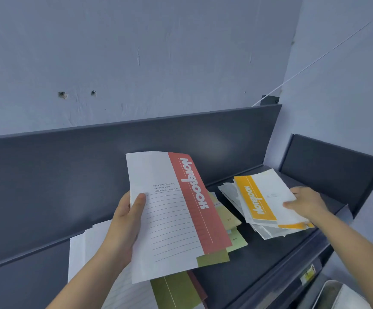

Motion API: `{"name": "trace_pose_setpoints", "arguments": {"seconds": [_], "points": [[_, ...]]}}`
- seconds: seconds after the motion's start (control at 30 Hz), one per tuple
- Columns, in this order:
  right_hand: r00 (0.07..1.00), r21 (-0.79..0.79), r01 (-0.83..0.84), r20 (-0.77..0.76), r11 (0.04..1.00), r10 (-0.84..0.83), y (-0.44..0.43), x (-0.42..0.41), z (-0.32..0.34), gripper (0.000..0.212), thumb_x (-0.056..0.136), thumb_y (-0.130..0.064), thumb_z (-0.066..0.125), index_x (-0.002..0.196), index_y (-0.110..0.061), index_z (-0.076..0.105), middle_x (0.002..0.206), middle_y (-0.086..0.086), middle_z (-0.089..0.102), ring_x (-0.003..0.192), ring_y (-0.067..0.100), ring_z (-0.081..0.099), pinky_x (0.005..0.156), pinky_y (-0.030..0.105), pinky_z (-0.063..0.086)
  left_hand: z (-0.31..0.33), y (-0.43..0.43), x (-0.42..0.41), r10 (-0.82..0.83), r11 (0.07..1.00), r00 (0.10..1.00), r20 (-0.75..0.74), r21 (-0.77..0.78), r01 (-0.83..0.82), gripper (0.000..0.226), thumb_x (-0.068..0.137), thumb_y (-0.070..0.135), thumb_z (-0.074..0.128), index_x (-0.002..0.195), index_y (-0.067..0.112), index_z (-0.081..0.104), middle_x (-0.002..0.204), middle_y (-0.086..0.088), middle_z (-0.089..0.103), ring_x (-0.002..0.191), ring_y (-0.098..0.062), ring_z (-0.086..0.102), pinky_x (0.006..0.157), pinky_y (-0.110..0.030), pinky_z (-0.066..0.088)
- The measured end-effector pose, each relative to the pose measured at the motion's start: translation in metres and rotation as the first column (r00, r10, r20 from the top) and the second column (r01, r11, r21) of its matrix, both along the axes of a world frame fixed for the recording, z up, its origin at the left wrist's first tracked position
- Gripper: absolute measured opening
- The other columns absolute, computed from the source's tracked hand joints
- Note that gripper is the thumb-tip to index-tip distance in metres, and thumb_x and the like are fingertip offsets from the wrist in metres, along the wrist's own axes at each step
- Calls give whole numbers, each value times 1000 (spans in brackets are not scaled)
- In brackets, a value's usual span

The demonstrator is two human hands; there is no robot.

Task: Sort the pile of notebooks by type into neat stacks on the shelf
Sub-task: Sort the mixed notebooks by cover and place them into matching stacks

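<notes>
**On the shelf: red notebook in hand, yellow one next**

On the dark shelf (259, 264) we are working partway through the sort. Our left hand (123, 221) is gripping a red notebook (174, 210) by its white edge, with the thumb pressed on the cover and the fingers curled behind. We are holding it tilted above a spread of green notebooks (235, 239). Our right hand (308, 202) is reaching to the loose pile (230, 192) at the shelf's right end and pinching the yellow notebook (263, 197) on top, thumb on its cover. The fingers beneath are hidden, so we are judging that grip, not seeing it whole. White notebooks (78, 248) are lying at the left, partly behind our left wrist. The pile is lying fanned and uneven, so we are judging much of the sorting undone. Next we are needing a spot for the red one apart from the greens. We are also needing a clean lift of the yellow one, so the notebooks under it are not dragged askew.
</notes>
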State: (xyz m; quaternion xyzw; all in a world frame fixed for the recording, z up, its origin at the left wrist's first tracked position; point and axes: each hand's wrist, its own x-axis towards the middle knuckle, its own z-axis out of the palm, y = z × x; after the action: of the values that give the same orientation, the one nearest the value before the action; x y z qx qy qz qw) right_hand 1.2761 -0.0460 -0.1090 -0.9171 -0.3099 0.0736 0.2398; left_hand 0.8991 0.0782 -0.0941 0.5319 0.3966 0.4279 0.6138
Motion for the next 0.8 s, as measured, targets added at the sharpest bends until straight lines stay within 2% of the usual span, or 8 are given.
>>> {"name": "trace_pose_setpoints", "arguments": {"seconds": [0.1, 0.23, 0.4, 0.53, 0.63, 0.7, 0.73, 0.8], "points": [[995, -73, -21, 98, 997, 28, 3, -4, -7, 10, 73, -13, 65, 79, -21, 62, 91, 7, 67, 89, 29, 59, 63, 31, 49, -1, -3, -2, 3, 1000, 1000, 0, -13, -3, 20, 100, 37, 44, 114, 30, 57, 107, 6, 71, 96, -20, 68, 67, -35, 56], [988, 78, -112, 120, 991, 102, 18, -30, 1, 45, 78, -16, 69, 123, -17, 62, 126, 7, 61, 118, 30, 52, 91, 37, 49, 0, -7, -9, 21, 1000, 1000, 3, -23, -21, 19, 100, 36, 45, 111, 30, 60, 105, 6, 73, 96, -21, 70, 72, -38, 56], [917, 396, -306, -121, 866, 380, 38, -121, 30, 36, 89, -25, 62, 123, -12, 60, 117, -3, 63, 113, 15, 58, 96, 27, 43, 2, -13, -22, 51, 998, 999, -19, -47, -52, 21, 99, 39, 46, 113, 31, 60, 107, 8, 73, 99, -21, 69, 81, -43, 56], [763, 373, -406, -364, 834, 534, 44, -183, 35, 47, 90, -45, 56, 130, -20, 53, 124, -6, 60, 112, 13, 59, 99, 39, 48, 5, -18, -40, 44, 998, 999, 7, -55, -43, 24, 99, 39, 47, 117, 30, 60, 109, 7, 73, 101, -22, 69, 90, -50, 54], [598, 401, -476, -504, 782, 623, 43, -217, 37, 27, 93, -34, 56, 119, -26, 58, 111, -8, 68, 100, 11, 66, 89, 34, 52, 6, -22, -58, 76, 995, 997, 5, -63, -75, 20, 100, 37, 45, 111, 30, 61, 101, 9, 74, 94, -19, 70, 80, -42, 57], [566, 404, -510, -507, 759, 650, 43, -232, 31, 26, 91, -22, 61, 117, -26, 60, 107, -7, 71, 96, 11, 68, 84, 33, 55, 0, -24, -72, 167, 986, 978, -121, 11, -167, 20, 99, 28, 44, 88, 23, 59, 72, 13, 66, 64, -11, 62, 56, -25, 47], [578, 378, -538, -485, 753, 656, 43, -239, 26, 30, 89, -19, 64, 118, -25, 59, 108, -7, 70, 97, 11, 68, 86, 36, 55, -6, -24, -80, 224, 974, 945, -237, 81, -210, 24, 98, 24, 42, 76, 18, 51, 60, 11, 53, 50, -11, 47, 48, -22, 36], [609, 270, -613, -437, 743, 662, 42, -254, 18, 37, 85, -20, 67, 120, -26, 57, 113, -8, 68, 99, 10, 66, 89, 40, 55, -21, -25, -97, 296, 951, 817, -494, 230, -206, 27, 94, 22, 40, 68, 15, 38, 60, 4, 39, 47, -15, 36, 47, -23, 30]]}}
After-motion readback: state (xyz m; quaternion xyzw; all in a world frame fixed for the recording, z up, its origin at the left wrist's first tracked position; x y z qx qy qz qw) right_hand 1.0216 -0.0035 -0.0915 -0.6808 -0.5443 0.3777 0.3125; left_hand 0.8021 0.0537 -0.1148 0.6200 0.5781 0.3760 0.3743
